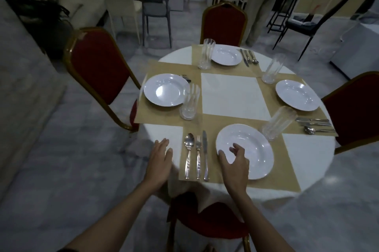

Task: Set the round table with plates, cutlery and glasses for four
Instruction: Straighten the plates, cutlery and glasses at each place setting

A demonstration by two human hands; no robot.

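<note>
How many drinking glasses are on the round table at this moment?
4. One glass left of the far plate, one beyond the right plate, one beside the left plate, one beyond the near plate's right side. None seems hidden.

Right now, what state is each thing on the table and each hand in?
Plates: four, empty, one per mat.
Glasses: four, upright, empty.
Near cutlery: spoon, fork, knife side by side.
Left-seat cutlery: mostly hidden.
Left hand: open, at table edge.
Right hand: open, over near plate.
</note>
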